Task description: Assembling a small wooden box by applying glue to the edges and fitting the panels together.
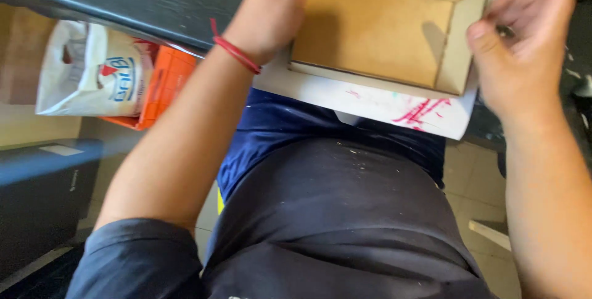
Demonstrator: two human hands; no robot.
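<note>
An open, shallow wooden box lies on a white sheet at the near edge of the dark tabletop, long axis along that edge, left hand pressing its left end, right hand pinching its right wall.

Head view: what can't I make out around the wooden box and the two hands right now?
- Left hand: fingertips cut off by the top edge; its grip is unclear.
- Right hand: something dark shows at the fingers, too blurred to identify.
- Wooden box: far side cut off by the top edge.
- White sheet under the box: mostly covered by it; red marks too smeared to make out.
</note>
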